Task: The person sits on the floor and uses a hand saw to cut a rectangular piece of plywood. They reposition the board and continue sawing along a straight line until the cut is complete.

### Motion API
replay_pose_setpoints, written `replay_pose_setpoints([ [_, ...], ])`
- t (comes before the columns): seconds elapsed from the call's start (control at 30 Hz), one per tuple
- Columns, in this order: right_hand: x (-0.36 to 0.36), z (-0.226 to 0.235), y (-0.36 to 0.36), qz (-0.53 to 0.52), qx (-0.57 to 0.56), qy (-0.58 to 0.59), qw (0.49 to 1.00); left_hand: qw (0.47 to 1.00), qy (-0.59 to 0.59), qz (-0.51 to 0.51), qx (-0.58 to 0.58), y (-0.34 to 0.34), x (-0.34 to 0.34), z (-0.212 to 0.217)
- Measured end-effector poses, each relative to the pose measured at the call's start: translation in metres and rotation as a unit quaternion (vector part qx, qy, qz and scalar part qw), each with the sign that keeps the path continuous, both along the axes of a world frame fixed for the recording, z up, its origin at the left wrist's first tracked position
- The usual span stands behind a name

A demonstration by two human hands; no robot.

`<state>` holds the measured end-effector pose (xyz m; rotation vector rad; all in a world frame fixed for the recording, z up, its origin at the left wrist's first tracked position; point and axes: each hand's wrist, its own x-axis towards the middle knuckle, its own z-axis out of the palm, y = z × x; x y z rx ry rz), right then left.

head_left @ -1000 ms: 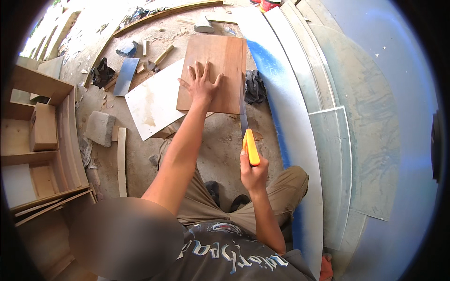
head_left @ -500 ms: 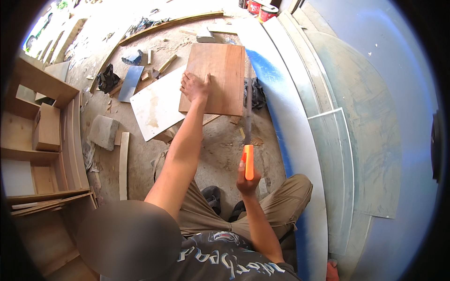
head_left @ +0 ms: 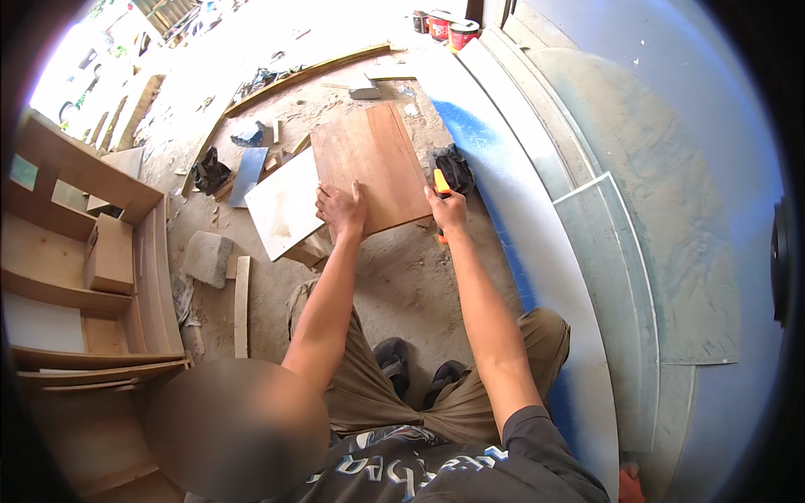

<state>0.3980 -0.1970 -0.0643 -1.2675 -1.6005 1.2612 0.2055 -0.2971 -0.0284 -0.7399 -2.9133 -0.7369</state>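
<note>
At upper centre, the brown board (head_left: 373,155) has swung askew under my half-curled left hand (head_left: 342,208), its grip unclear, while my right hand (head_left: 450,211) wraps the yellow saw handle (head_left: 441,180) beside the board's lower-right corner, sawing seemingly paused.

Rough woodworking workshop, by look of it. Open-fronted wooden cabinet (head_left: 154,281) stood at left; timber strips (head_left: 242,306) and loose boards (head_left: 285,205) littered dusty floor (head_left: 402,289); brown board (head_left: 373,172) and yellow-handled tool (head_left: 441,179) were out; glassy sheets (head_left: 688,210) lined right side; red cans (head_left: 463,34) stood beyond.
</note>
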Motion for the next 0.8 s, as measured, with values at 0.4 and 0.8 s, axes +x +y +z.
replay_pose_setpoints([
  [0.4,0.078,0.124,-0.117,0.107,0.052,0.222,0.968,0.628,-0.540,0.000,0.560,-0.023,-0.031,0.028],
  [0.8,0.084,0.113,-0.155,0.180,0.204,0.211,0.939,0.123,-0.491,-0.592,0.628,-0.001,-0.095,-0.008],
])
